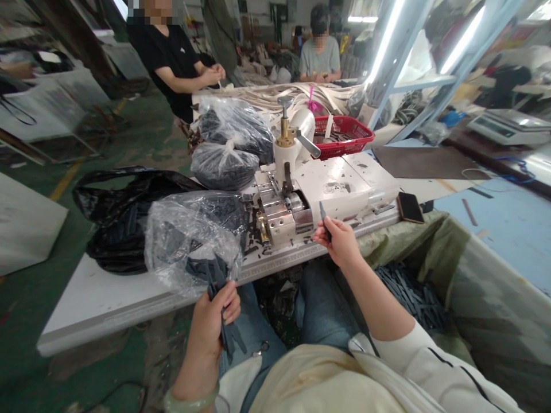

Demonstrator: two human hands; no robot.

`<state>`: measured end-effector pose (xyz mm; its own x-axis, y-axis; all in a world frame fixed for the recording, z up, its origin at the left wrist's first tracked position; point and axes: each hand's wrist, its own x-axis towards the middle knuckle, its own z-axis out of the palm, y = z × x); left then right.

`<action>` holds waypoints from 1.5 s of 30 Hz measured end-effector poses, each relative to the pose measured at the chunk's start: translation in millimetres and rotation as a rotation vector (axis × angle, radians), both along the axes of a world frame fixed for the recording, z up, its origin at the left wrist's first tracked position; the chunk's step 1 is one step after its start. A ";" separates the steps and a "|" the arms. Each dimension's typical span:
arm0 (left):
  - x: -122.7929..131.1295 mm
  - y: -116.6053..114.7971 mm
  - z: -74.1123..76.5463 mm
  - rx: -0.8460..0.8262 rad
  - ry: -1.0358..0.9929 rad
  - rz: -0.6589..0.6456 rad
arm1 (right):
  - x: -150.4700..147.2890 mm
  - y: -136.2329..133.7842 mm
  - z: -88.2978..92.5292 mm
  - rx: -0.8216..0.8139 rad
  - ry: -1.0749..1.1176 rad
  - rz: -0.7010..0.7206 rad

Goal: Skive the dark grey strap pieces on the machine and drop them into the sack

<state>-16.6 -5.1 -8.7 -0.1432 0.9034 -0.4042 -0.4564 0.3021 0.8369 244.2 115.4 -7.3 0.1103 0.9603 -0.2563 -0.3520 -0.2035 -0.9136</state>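
My left hand (215, 312) is closed around a bunch of dark grey strips (230, 338), whose ends stick out above and below the fist. Just behind it lies a clear plastic bag (185, 229) with more dark strips in it. Between the thumb and fingers of my right hand (342, 241) is a single dark strip (322, 213), its tip pointing up. That hand is in front of a white machine (357, 183) with a metal head (279, 221) and a brass adjusting post (284, 135). Dark scraps lie about the machine's base.
A black bag (116, 229) and tied clear bags (226, 163) stand left of the machine. Behind it sits a red basket (344, 135). A phone (410, 207) lies at the table edge, above a cloth-lined bin of strips (413, 292). Two people are across the table.
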 end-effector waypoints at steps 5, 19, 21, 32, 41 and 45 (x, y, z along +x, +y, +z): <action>9.2 -1.7 9.9 0.001 -0.102 -0.161 | 114.8 -64.7 -29.5 -0.090 -0.928 -0.328; 77.6 -11.5 17.7 -0.122 -0.124 -0.589 | -33.6 -91.5 -5.5 0.228 -0.207 0.523; 74.6 -15.7 17.5 -0.133 -0.165 -0.553 | -49.9 -93.5 -7.0 0.212 -0.167 0.488; 49.5 -25.8 9.9 -0.159 -0.255 -0.503 | -32.2 -77.2 -1.1 -0.041 0.206 0.121; 61.1 -17.1 11.5 -0.084 -0.161 -0.479 | -26.9 -76.1 0.6 -0.064 0.218 0.115; 67.2 -16.2 12.5 -0.082 -0.130 -0.474 | -31.7 -76.3 -1.3 -0.071 0.213 0.125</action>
<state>50.6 -21.3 3.8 0.3316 0.8213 -0.4643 -0.3518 0.5642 0.7469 212.5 39.1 -8.5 -0.0722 0.9418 -0.3284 -0.5029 -0.3187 -0.8034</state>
